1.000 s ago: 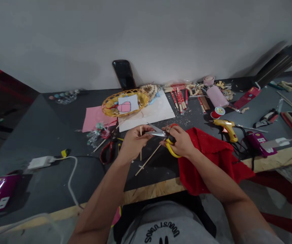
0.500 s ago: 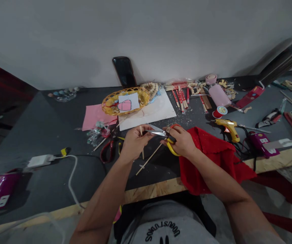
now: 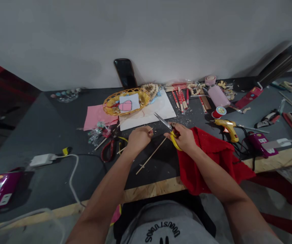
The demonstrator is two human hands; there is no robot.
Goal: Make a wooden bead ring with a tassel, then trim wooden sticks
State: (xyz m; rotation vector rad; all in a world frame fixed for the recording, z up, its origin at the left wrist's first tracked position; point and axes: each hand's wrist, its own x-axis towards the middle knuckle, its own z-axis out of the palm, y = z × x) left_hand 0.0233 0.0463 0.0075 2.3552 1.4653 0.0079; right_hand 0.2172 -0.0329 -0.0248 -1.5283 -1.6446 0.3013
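My right hand grips scissors with yellow and orange handles, the blades closed and pointing up-left over the dark table. My left hand is closed in a fist round a short thin wooden stick, whose tip shows at the thumb. A longer wooden stick lies on the table between the two hands. A red cloth lies under my right wrist and hangs over the table's edge.
A yellow basket with a heart card, pink paper, a white board, a phone against the wall, red-wrapped chopsticks, a pink bottle, a glue gun, red-handled pliers and a white charger lie about.
The scissors' blades have swung from level at the stick to pointing up-left. My left hand has turned the stick from upright to nearly flat and closed into a fist.
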